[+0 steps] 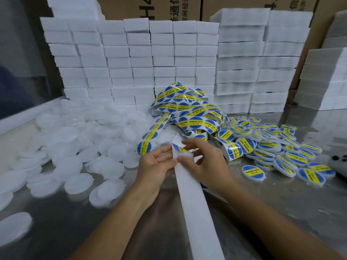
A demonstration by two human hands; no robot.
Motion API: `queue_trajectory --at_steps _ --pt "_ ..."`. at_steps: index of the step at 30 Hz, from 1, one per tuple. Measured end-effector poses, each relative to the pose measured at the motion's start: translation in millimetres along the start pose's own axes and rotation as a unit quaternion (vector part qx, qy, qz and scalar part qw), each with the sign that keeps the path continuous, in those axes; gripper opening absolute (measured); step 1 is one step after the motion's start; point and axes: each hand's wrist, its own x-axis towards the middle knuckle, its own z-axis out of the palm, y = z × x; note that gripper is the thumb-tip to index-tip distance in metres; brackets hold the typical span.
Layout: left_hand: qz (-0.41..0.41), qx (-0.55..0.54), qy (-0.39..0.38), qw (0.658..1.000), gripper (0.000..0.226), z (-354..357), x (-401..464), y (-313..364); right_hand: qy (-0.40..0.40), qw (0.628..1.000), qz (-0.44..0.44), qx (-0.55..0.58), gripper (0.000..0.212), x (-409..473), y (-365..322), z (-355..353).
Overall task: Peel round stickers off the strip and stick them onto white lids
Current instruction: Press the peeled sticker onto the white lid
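Steel table (281,199); foam blocks (131,59) stacked behind; both hands (185,166) pinch sticker strip (195,199).

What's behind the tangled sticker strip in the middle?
Behind the sticker strip stand stacks of white foam blocks, with cardboard boxes behind those. The tangle hides the lowest blocks directly behind it, and whatever lies under it.

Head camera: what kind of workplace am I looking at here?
Likely a small packing or labelling bench in a factory or warehouse: a metal table heaped with unlabelled white lids and finished labelled lids, a tangled sticker strip, stacked white blocks and cardboard cartons behind.
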Motion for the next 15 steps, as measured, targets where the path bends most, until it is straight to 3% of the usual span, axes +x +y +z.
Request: queue_trajectory --at_steps 8,15 --pt "0.013 0.048 -0.001 0.999 0.037 -0.1 -1.5 -1.0 0.023 0.999 0.027 0.026 0.004 -1.1 0.8 3.1" --pt "0.028 0.09 0.008 0.996 0.042 0.0 -2.9 -1.2 0.026 0.995 0.076 0.065 0.008 2.4 1.9 2.2"
